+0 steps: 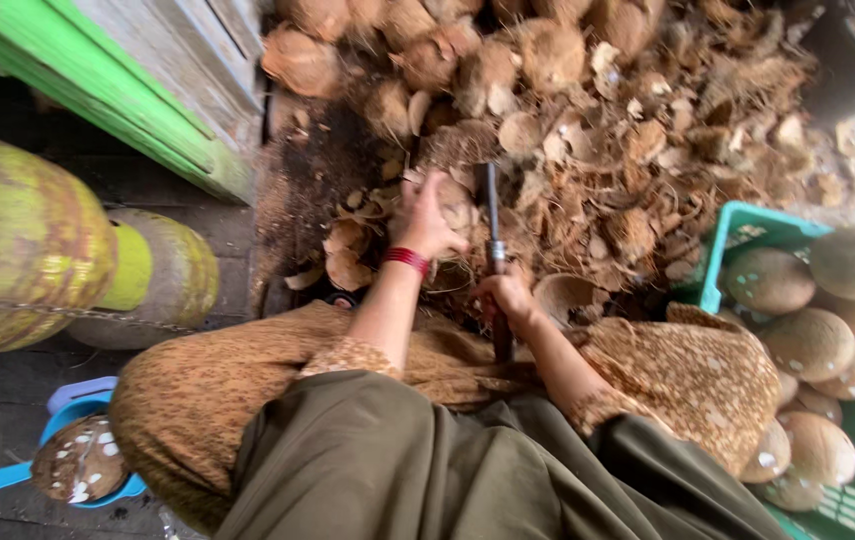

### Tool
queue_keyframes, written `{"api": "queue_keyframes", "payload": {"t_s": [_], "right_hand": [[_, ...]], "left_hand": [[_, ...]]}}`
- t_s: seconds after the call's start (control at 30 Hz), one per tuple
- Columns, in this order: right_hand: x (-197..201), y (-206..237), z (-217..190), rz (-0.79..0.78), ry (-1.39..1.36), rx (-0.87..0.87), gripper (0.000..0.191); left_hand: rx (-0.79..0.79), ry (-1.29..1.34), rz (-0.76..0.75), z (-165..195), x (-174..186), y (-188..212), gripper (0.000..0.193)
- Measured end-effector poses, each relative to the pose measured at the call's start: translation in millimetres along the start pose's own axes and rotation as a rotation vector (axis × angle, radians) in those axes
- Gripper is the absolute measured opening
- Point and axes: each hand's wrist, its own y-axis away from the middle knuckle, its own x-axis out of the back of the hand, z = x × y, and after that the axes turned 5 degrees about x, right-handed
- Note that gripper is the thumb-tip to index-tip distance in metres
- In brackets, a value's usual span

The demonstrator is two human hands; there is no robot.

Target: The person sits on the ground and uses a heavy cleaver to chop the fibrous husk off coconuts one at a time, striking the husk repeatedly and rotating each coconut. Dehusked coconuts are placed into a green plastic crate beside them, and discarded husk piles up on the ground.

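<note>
Head view looks down on a big heap of brown coconut husk pieces (588,130), too many to count. Two green gas tanks (23,245) stand at the left. One green crate (738,235) at the right holds about nine peeled coconuts (808,342). One blue scoop (8,475) holds one more. The left hand (428,220), with one red band (407,260), is wrapped over a coconut (453,215) by the heap. The right hand (508,298) grips one knife (493,215), blade just beside that coconut.

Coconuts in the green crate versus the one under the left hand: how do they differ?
The coconuts in the green crate are smooth, pale and whole, lying untouched. The coconut under the left hand sits amid brown husk scraps, mostly hidden, beside the blade the right hand grips. Both are rounded.
</note>
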Motion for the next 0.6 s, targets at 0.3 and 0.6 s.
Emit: {"api": "queue_keyframes", "payload": {"t_s": [0.3,0.6], "right_hand": [[8.5,-10.9,16.9,0.042,0.107,0.07,0.012],[-20.8,17.1,-17.1,0.126,0.274,0.008,0.009]], "left_hand": [[0.013,0.057,0.078,-5.3,-0.1,24.6,0.128],[0.06,0.092,0.048,-9.1,22.5,51.0,0.136]]}}
